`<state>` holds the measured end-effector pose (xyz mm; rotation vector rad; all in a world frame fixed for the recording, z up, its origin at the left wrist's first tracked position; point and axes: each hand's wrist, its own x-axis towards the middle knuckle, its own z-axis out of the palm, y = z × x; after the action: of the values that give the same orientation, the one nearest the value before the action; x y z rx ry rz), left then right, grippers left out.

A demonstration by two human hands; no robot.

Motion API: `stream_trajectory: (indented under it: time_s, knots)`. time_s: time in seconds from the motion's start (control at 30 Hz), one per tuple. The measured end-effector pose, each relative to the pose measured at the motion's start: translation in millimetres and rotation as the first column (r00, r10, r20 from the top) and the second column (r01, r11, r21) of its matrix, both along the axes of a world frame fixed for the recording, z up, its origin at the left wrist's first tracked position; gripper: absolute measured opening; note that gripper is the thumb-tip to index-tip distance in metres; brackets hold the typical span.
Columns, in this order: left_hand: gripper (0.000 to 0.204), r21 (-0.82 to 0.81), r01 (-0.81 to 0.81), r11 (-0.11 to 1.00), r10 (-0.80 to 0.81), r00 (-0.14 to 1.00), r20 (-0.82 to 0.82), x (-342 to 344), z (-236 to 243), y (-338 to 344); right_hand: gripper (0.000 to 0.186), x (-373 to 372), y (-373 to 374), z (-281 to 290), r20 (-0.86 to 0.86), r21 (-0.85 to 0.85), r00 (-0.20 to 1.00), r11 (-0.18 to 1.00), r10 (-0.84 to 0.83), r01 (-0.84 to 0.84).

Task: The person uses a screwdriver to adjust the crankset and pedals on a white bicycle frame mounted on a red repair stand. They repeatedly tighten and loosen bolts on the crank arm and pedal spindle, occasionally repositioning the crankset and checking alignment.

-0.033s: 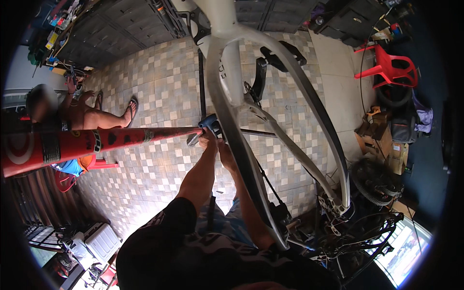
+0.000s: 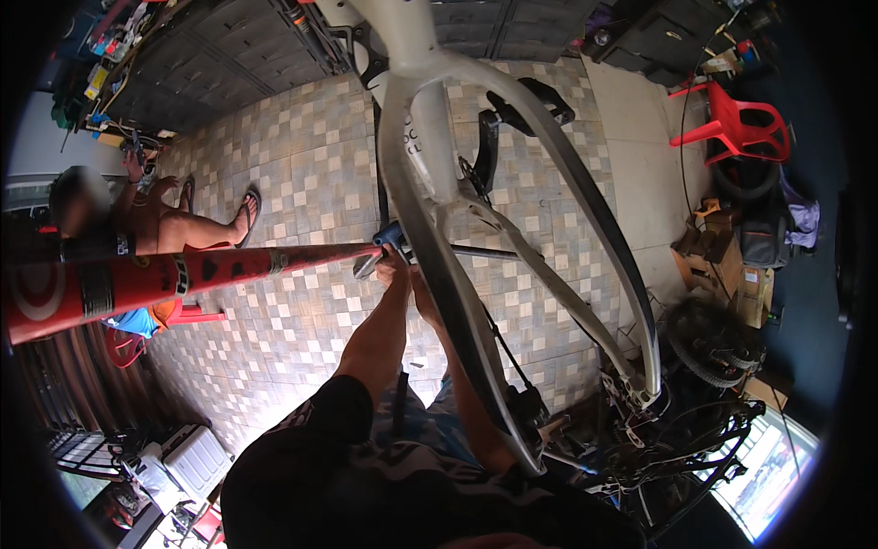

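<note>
My left hand [image 2: 391, 271] is closed just under the dark blue collar [image 2: 390, 234] at the low end of a long red pole [image 2: 219, 272]. What its fingers grip is too small to make out. A silver piece [image 2: 366, 266] sticks out beside that hand. Close by on the right is my right hand [image 2: 420, 277], partly covered by a bicycle frame, its fingers hidden. The grey bicycle frame [image 2: 422, 57] stands in front of me, its stays reaching toward my right side. A black crank with a pedal [image 2: 530, 108] is fitted to it.
Thin dark legs [image 2: 485, 252] spread from the collar over the tiled floor [image 2: 302, 174]. A person [image 2: 174, 229] in sandals sits at the left. A red plastic chair [image 2: 736, 128], cardboard boxes [image 2: 754, 295] and a bicycle wheel [image 2: 704, 343] stand along the right. Dark drawers [image 2: 201, 78] line the back.
The upper part of the bicycle frame appears slightly further left, and the near end of the red pole a little lower. Both hands stay at the collar.
</note>
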<state>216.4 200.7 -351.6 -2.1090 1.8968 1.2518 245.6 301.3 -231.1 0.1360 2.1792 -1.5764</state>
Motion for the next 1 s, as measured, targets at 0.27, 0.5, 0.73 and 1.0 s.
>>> stream_trajectory:
  time_s: [0.27,0.5,0.73,1.0]
  knots:
    - [0.065,0.011,0.02,1.0,-0.02,1.0,0.005,52,4,4,0.067,-18,7,59,0.182,0.166,0.979,0.979,0.089,-0.12]
    - [0.065,-0.004,0.029,1.0,-0.029,1.0,0.006,58,10,-9,0.084,-7,4,31,0.155,0.144,0.985,0.985,0.074,-0.097]
    - [0.066,-0.02,0.016,1.0,-0.016,1.0,0.004,53,1,-10,0.084,-4,4,28,0.09,0.149,0.993,0.985,0.076,-0.089]
    - [0.068,-0.07,0.045,0.997,-0.045,0.999,0.0,27,-8,-9,0.066,-4,14,36,0.231,-0.035,0.967,0.994,0.109,-0.104]
